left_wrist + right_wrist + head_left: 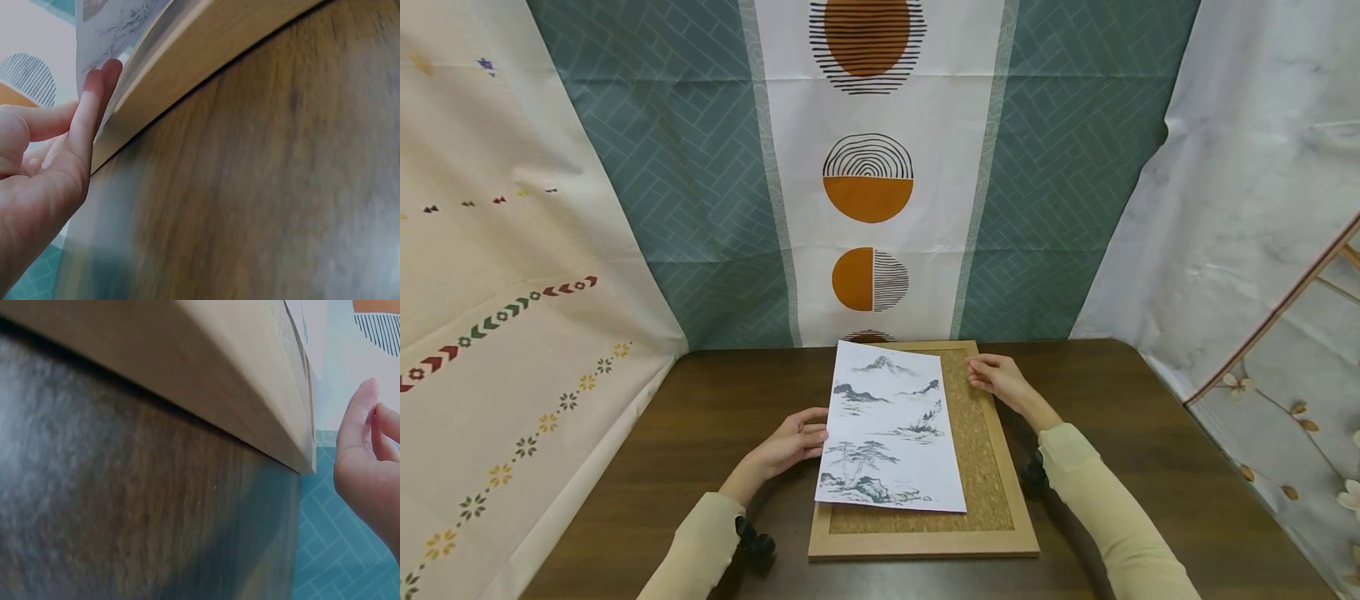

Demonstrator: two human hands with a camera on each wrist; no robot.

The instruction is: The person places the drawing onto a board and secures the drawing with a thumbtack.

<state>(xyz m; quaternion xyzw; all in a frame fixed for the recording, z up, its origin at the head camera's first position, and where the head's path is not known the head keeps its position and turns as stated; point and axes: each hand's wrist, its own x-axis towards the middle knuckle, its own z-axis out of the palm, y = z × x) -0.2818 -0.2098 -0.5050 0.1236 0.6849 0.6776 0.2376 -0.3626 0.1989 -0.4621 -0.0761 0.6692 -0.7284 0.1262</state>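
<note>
A white sheet of paper (887, 425) printed with grey ink-style mountains and trees lies slanted over a wood-framed cork board (987, 467). Its left side overlaps the board's left frame. My left hand (792, 442) pinches the sheet's left edge, and the left wrist view shows the fingers (94, 103) and thumb right at that edge. Over the upper right of the board is my right hand (996, 379), away from the sheet. In the right wrist view its fingers (359, 419) bend towards the thumb; I cannot tell whether something small sits between them.
The board rests on a dark brown wooden table (722, 400), near its back edge. Behind hangs a green and white cloth (917, 108) with orange circles. A patterned cream cloth (512, 333) covers the left side, a marbled white cloth (1232, 208) the right.
</note>
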